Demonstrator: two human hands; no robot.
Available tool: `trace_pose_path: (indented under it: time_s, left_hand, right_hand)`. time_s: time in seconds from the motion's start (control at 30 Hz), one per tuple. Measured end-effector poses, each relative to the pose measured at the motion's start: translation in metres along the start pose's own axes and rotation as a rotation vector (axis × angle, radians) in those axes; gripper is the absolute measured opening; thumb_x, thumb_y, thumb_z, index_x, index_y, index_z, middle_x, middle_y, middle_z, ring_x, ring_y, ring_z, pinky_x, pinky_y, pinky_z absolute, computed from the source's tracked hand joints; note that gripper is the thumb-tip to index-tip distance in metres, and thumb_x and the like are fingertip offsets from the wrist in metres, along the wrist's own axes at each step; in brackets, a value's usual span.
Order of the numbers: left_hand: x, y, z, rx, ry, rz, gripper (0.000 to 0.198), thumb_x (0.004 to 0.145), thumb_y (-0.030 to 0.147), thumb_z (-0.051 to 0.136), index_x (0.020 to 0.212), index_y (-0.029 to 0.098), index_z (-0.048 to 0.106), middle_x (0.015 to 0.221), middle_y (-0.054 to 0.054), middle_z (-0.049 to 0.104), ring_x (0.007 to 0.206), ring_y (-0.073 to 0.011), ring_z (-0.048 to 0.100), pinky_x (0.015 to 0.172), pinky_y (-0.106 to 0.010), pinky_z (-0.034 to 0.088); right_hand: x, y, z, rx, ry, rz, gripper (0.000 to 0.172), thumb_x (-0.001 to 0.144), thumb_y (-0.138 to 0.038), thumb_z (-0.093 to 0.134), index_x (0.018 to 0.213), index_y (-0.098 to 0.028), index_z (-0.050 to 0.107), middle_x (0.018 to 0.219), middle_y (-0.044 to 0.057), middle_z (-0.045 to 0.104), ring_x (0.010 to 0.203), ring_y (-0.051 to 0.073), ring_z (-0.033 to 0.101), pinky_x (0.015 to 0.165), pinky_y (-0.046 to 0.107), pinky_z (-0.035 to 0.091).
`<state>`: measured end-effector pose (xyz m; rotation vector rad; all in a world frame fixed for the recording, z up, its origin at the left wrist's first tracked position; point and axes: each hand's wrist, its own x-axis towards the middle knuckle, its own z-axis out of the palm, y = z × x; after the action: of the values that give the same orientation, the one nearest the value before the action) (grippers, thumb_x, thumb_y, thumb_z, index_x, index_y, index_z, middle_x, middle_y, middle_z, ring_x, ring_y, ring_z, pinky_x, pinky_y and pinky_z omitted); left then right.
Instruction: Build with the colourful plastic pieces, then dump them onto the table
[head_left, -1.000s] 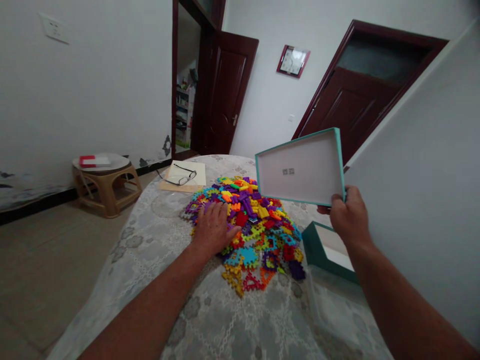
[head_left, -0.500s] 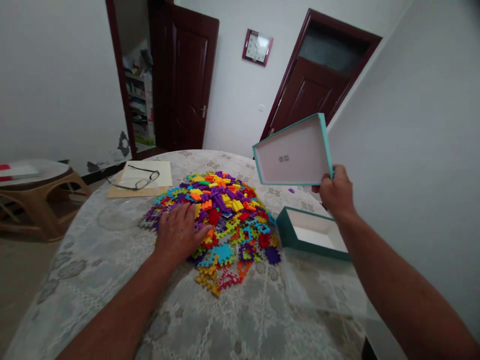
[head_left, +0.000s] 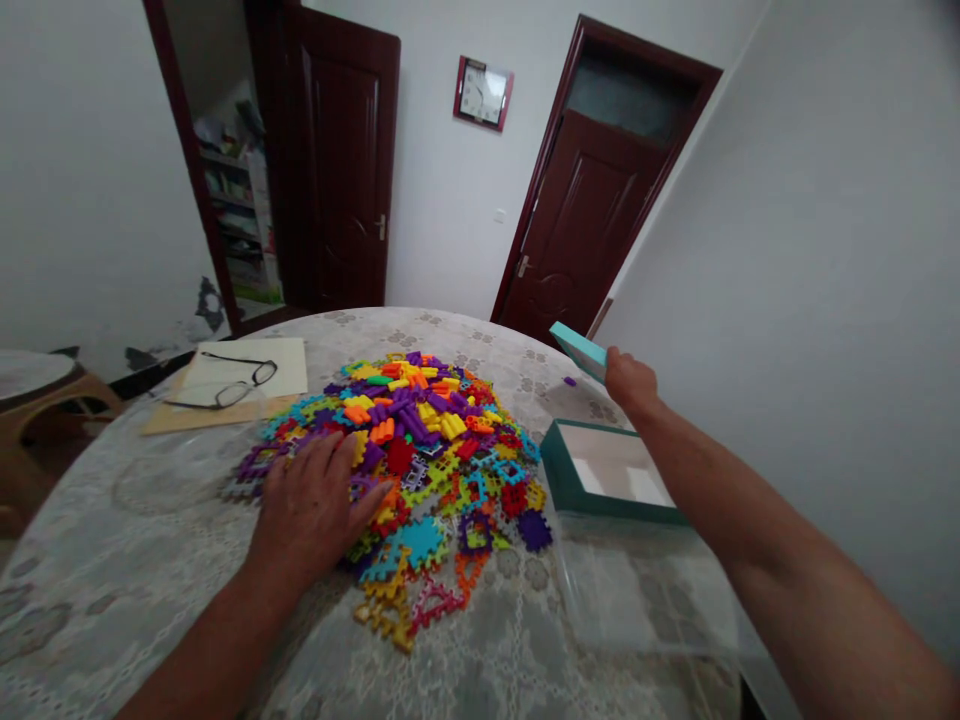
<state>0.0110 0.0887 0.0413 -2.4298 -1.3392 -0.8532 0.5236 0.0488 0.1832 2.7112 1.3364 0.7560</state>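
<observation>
A large heap of colourful plastic pieces (head_left: 420,470) lies on the table, purple, yellow and orange ones on top. My left hand (head_left: 311,505) rests on the heap's left side, fingers spread, thumb apart. At the right, my right hand (head_left: 630,380) grips the end of a turquoise box lid (head_left: 577,348), seen nearly edge-on above the table's far right part. Nearer, a dark green open box (head_left: 615,508) with a white inside stands right of the heap, partly behind my right forearm.
Eyeglasses (head_left: 232,392) lie on cream paper (head_left: 289,365) at the left of the round table (head_left: 480,660). One small purple piece (head_left: 570,381) sits behind the box. A brown stool (head_left: 56,415) stands beyond the left edge.
The lid has been lowered and turned from showing its broad inside to nearly edge-on, with my right hand lower and further left. The view has shifted; my left hand remains on the heap.
</observation>
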Motion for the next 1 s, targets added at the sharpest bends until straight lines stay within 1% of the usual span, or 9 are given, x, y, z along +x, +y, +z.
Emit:
trace_pose_path:
  time_s: [0.13, 0.27, 0.4, 0.5, 0.6, 0.7, 0.77, 0.83, 1.0]
  left_hand:
    - [-0.002, -0.002, 0.002, -0.003, -0.007, 0.000, 0.057, 0.098, 0.056, 0.056, 0.140, 0.018, 0.057, 0.145, -0.023, 0.062, 0.137, -0.0427, 0.055, 0.113, -0.059, 0.041]
    - [-0.003, -0.003, 0.005, 0.004, -0.022, -0.005, 0.059, 0.098, 0.057, 0.056, 0.141, 0.016, 0.057, 0.146, -0.024, 0.061, 0.138, -0.0432, 0.054, 0.115, -0.061, 0.039]
    - [-0.003, -0.001, 0.003, -0.016, -0.030, -0.012, 0.059, 0.098, 0.058, 0.056, 0.139, 0.016, 0.058, 0.146, -0.024, 0.061, 0.138, -0.0436, 0.054, 0.114, -0.060, 0.040]
    - [-0.002, 0.002, -0.001, -0.022, -0.038, -0.012, 0.059, 0.097, 0.057, 0.056, 0.139, 0.015, 0.059, 0.145, -0.024, 0.062, 0.137, -0.0446, 0.054, 0.111, -0.061, 0.041]
    - [-0.001, 0.003, -0.004, -0.011, -0.042, -0.016, 0.059, 0.097, 0.057, 0.057, 0.140, 0.017, 0.059, 0.143, -0.023, 0.064, 0.134, -0.0437, 0.056, 0.109, -0.060, 0.042]
    - [-0.001, 0.002, -0.004, -0.004, -0.033, -0.024, 0.057, 0.096, 0.057, 0.058, 0.139, 0.019, 0.059, 0.143, -0.022, 0.065, 0.135, -0.0423, 0.057, 0.109, -0.057, 0.043]
    - [-0.002, 0.001, -0.003, -0.002, -0.024, -0.022, 0.057, 0.097, 0.057, 0.059, 0.138, 0.018, 0.060, 0.143, -0.022, 0.065, 0.136, -0.0420, 0.056, 0.109, -0.057, 0.043]
    - [-0.001, 0.000, -0.003, 0.004, -0.016, -0.020, 0.058, 0.097, 0.057, 0.058, 0.138, 0.016, 0.060, 0.142, -0.023, 0.065, 0.135, -0.0424, 0.056, 0.109, -0.058, 0.043]
    - [-0.001, 0.001, -0.003, 0.027, -0.025, -0.010, 0.059, 0.098, 0.058, 0.057, 0.138, 0.014, 0.060, 0.140, -0.024, 0.066, 0.131, -0.0424, 0.059, 0.108, -0.057, 0.043]
  right_hand:
    - [0.000, -0.001, 0.014, -0.023, -0.055, 0.014, 0.036, 0.109, -0.023, 0.036, 0.136, -0.010, 0.056, 0.115, 0.023, 0.072, 0.102, 0.029, 0.074, 0.085, 0.034, 0.052]
    - [-0.005, -0.003, 0.007, -0.035, -0.082, -0.001, 0.036, 0.109, -0.022, 0.035, 0.135, -0.011, 0.056, 0.117, 0.023, 0.072, 0.101, 0.029, 0.074, 0.084, 0.034, 0.051]
    - [-0.017, -0.007, -0.022, -0.019, -0.068, -0.048, 0.033, 0.105, -0.020, 0.039, 0.132, -0.013, 0.058, 0.114, 0.022, 0.075, 0.098, 0.031, 0.074, 0.082, 0.036, 0.051]
    - [-0.029, -0.003, -0.054, 0.025, 0.028, -0.087, 0.032, 0.102, -0.019, 0.044, 0.129, -0.014, 0.060, 0.107, 0.021, 0.076, 0.092, 0.031, 0.074, 0.080, 0.035, 0.049]
    - [-0.039, 0.011, -0.083, 0.152, 0.180, -0.118, 0.033, 0.100, -0.021, 0.047, 0.129, -0.015, 0.061, 0.102, 0.019, 0.077, 0.087, 0.031, 0.073, 0.077, 0.035, 0.049]
    - [-0.041, 0.031, -0.099, 0.365, 0.241, -0.070, 0.032, 0.098, -0.019, 0.047, 0.125, -0.017, 0.064, 0.088, 0.012, 0.077, 0.081, 0.027, 0.073, 0.076, 0.032, 0.050]
    - [-0.038, 0.047, -0.098, 0.498, 0.237, 0.003, 0.032, 0.097, -0.017, 0.046, 0.122, -0.017, 0.066, 0.077, 0.008, 0.075, 0.074, 0.024, 0.072, 0.074, 0.030, 0.052]
    - [-0.033, 0.063, -0.086, 0.592, 0.233, 0.096, 0.034, 0.094, -0.016, 0.048, 0.124, -0.017, 0.065, 0.071, 0.004, 0.072, 0.065, 0.022, 0.071, 0.069, 0.029, 0.054]
    - [-0.017, 0.104, -0.032, 0.893, 0.231, 0.414, 0.047, 0.089, -0.012, 0.059, 0.135, -0.018, 0.056, 0.076, 0.001, 0.068, 0.050, 0.015, 0.066, 0.054, 0.027, 0.059]
